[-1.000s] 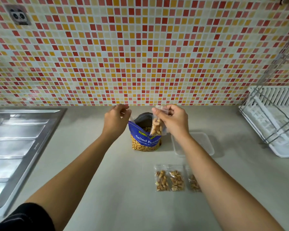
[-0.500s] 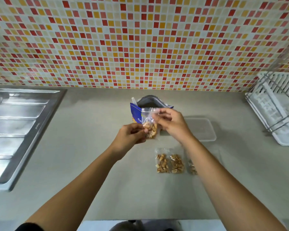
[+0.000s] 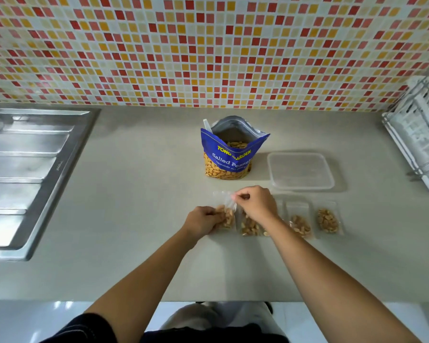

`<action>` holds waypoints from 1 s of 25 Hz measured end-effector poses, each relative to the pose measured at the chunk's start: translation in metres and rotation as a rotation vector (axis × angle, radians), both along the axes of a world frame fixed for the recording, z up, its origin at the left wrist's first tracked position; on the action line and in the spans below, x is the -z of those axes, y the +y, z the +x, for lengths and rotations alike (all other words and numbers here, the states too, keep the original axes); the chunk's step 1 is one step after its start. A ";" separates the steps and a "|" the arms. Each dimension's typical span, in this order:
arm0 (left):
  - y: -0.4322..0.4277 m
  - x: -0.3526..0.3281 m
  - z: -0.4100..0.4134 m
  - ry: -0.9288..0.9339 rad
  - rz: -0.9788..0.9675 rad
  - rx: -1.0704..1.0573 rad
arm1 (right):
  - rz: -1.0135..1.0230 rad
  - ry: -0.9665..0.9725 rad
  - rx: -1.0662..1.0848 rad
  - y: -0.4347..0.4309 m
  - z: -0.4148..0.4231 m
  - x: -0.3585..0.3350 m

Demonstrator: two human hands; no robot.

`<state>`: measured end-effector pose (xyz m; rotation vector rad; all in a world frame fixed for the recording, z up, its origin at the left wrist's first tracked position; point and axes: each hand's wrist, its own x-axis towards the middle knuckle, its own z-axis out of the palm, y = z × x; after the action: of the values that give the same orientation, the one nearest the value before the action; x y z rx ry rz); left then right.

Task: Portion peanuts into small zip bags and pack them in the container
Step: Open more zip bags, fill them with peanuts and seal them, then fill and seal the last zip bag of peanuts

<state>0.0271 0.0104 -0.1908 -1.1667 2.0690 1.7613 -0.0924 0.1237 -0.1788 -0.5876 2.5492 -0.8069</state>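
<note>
A small clear zip bag (image 3: 227, 214) with peanuts in its lower half lies on the counter at the left end of a row. My left hand (image 3: 200, 221) pinches its bottom, while my right hand (image 3: 255, 203) pinches its top edge. Three filled zip bags lie to the right: one (image 3: 249, 226) partly under my right wrist, one (image 3: 300, 225) and one (image 3: 328, 220). Behind them stands the open blue salted-peanut pouch (image 3: 233, 154). The clear plastic container (image 3: 300, 170) sits right of the pouch, upside down or lidded, I cannot tell which.
A steel sink drainboard (image 3: 27, 169) takes up the left of the grey counter (image 3: 134, 219). A white dish rack (image 3: 419, 137) stands at the right edge. The tiled wall rises behind, and the counter's front edge is close to me.
Both hands brought the small bag from in front of the pouch down to the counter, left of the filled bags. The camera tilted down, and the third filled bag now shows fully.
</note>
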 end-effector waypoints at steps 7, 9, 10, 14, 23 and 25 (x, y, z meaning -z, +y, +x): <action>0.012 0.008 0.008 0.013 -0.294 0.047 | 0.152 0.226 -0.035 -0.004 0.005 0.019; 0.015 0.010 0.008 -0.006 -0.374 0.107 | 0.167 0.269 -0.063 -0.005 0.007 0.022; 0.016 0.011 0.008 -0.007 -0.406 0.135 | 0.167 0.286 -0.069 -0.005 0.007 0.023; 0.017 0.010 0.006 -0.018 -0.543 0.270 | 0.119 0.278 -0.084 -0.005 0.006 0.029; 0.029 -0.012 -0.023 0.233 -0.714 0.205 | -0.185 0.266 0.061 0.037 -0.009 0.017; 0.045 -0.016 -0.038 0.269 -0.709 0.242 | -0.210 0.293 0.097 0.062 -0.015 0.015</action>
<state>-0.0107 0.0559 -0.1747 -0.7721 2.9823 1.1422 -0.1077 0.1853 -0.1939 -0.6962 2.7950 -1.1052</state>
